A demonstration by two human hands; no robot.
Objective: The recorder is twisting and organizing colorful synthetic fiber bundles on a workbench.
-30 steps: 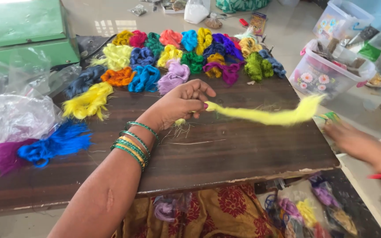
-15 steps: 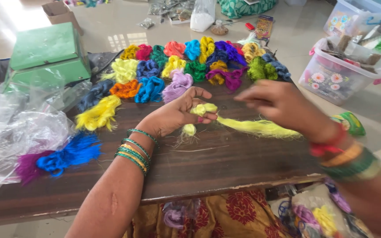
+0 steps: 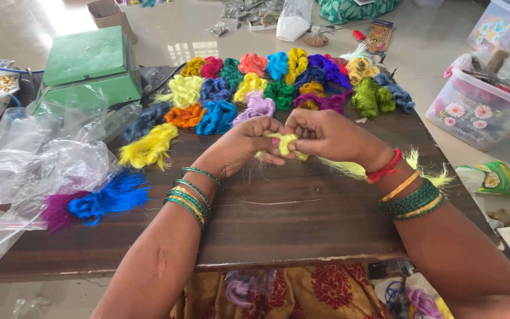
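Your left hand (image 3: 249, 142) and right hand (image 3: 326, 136) both pinch tight on the soft, light yellow thread bundle (image 3: 283, 143), so grip its middle.

Sunlit pale tiled floor (image 3: 166, 35)

A bunch of soft yellow-green thread (image 3: 284, 143) is squeezed between two hands above the brown board. Its loose, fluffy end trails off to the right.

My left hand (image 3: 249, 142) and right hand (image 3: 326, 137) meet knuckle to knuckle, fingers (image 3: 278, 158) curled inward and pinched together, both forearms stretched forward, wrists bent slightly.
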